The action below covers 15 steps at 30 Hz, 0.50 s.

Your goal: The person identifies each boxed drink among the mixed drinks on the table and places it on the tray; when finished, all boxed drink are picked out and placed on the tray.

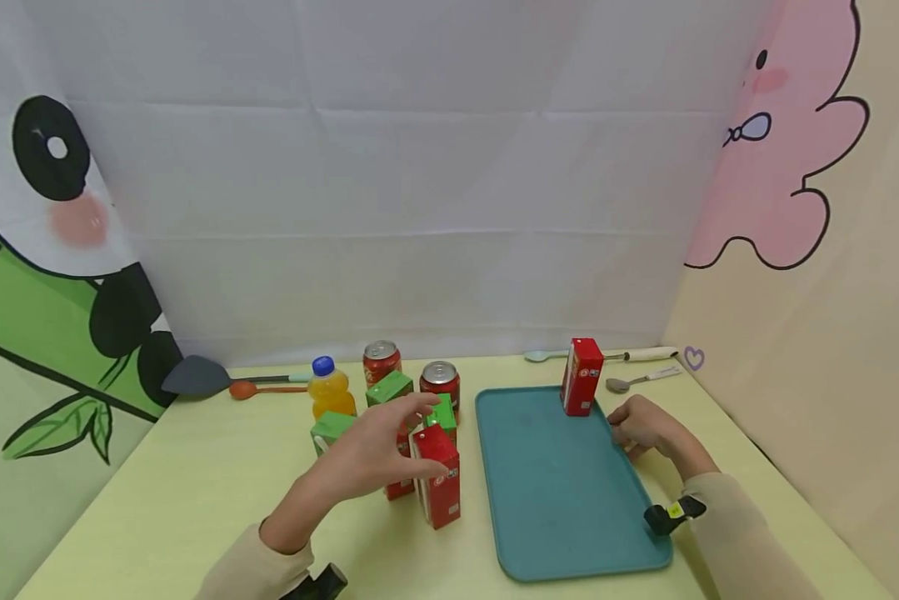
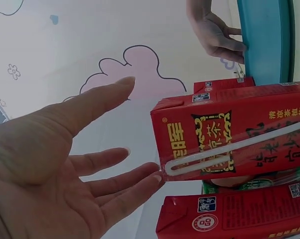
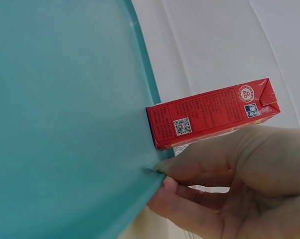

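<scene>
My left hand (image 1: pixel 370 450) is spread around the top of a red drink carton (image 1: pixel 442 492), thumb apart from the fingers. In the left wrist view, fingertips come right up to the end of this red carton (image 2: pixel 229 134), which has a straw on its side. My right hand (image 1: pixel 647 427) pinches the right rim of a teal tray (image 1: pixel 569 500) between thumb and fingers. Another red carton (image 1: pixel 582 377) stands upright in the tray's far right corner, beside the right hand in the right wrist view.
Green-topped cartons (image 1: pixel 391 387), two drink cans (image 1: pixel 440 379) and an orange juice bottle (image 1: pixel 331 390) crowd behind the left hand. A spatula (image 1: pixel 197 377) and a red-orange spoon (image 1: pixel 243 389) lie at the back left. More utensils, including a metal spoon (image 1: pixel 621 385), lie behind the tray at right.
</scene>
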{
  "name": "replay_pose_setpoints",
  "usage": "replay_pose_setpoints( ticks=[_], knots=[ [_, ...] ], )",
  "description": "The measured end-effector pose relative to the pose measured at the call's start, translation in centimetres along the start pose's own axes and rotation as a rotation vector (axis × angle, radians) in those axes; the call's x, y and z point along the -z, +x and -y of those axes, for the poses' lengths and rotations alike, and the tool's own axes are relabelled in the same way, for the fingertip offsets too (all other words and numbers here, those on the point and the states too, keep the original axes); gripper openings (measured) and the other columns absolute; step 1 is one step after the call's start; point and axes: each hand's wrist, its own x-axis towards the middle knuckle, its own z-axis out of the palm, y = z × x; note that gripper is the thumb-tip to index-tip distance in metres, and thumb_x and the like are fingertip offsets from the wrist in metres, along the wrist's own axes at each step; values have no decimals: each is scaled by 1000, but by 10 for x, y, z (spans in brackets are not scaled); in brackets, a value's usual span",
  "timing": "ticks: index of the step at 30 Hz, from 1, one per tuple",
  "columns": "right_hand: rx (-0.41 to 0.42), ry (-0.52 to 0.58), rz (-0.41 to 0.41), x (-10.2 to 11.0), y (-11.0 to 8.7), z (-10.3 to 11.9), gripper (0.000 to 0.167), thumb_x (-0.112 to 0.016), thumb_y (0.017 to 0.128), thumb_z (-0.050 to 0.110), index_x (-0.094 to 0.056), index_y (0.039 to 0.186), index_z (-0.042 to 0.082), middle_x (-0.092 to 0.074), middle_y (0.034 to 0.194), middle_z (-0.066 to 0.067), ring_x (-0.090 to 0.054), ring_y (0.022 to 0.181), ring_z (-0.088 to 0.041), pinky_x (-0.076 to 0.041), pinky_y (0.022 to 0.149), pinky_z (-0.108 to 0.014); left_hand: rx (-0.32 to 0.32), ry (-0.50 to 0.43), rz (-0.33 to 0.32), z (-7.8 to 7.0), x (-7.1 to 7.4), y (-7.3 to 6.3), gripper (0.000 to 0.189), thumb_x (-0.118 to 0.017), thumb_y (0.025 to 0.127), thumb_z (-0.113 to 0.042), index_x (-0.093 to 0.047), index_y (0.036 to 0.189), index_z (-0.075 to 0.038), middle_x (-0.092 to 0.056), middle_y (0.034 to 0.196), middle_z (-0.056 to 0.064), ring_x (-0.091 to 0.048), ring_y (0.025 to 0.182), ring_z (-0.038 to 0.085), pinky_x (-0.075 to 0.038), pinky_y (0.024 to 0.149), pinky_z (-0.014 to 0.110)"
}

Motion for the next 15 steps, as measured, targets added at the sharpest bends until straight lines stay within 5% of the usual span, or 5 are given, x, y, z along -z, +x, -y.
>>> replay_pose_setpoints(
  ticks=[5, 15],
  knots=[
    [-1, -9, -1, 2, 2, 3, 43, -65, 85, -5, -57, 124, -20, -61, 121, -32, -64, 88, -27, -61, 69, -43, 18, -37, 12, -1, -3, 1, 77, -87, 79, -33, -51, 142, -7, -63, 127, 10, -60, 116, 31, -55, 90, 48],
    [-5, 7, 1, 1, 0, -2, 42, -65, 85, -5, -57, 124, -21, -63, 119, -31, -62, 84, -26, -61, 68, -43, 24, 48, 9, -4, -18, 7, 71, -86, 80, -25, -52, 140, -6, -62, 125, 8, -61, 106, 23, -59, 79, 37]
  ],
)
